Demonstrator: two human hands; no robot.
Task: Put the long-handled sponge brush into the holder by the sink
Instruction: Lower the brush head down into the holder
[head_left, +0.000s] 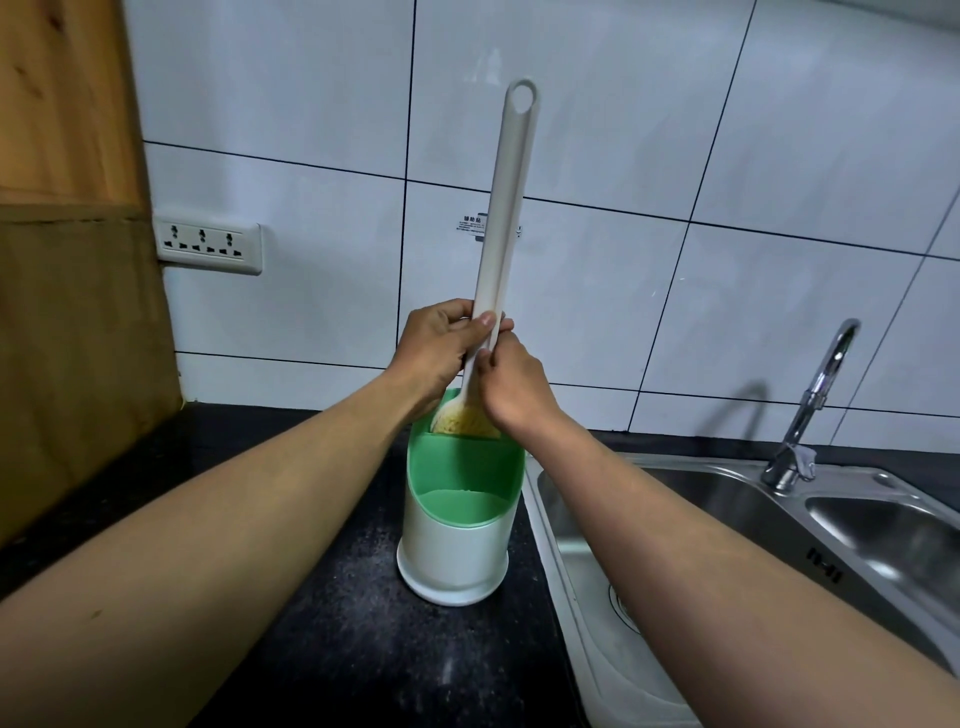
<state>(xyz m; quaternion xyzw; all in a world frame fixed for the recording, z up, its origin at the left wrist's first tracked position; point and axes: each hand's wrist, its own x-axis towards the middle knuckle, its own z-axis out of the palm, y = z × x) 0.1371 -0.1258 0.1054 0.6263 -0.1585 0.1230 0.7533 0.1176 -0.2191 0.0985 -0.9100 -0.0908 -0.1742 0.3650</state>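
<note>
The long-handled sponge brush has a white handle standing nearly upright, with a hanging hole at its top. Its yellow sponge head sits at the rear opening of the holder, a white cylinder with a green insert on the black counter just left of the sink. My left hand grips the lower handle from the left. My right hand grips it just below from the right. The lower edge of the sponge is hidden behind the green insert's rim.
A steel double sink with a chrome tap lies to the right of the holder. The black speckled counter extends left to a wooden cabinet side. A white triple socket is on the tiled wall.
</note>
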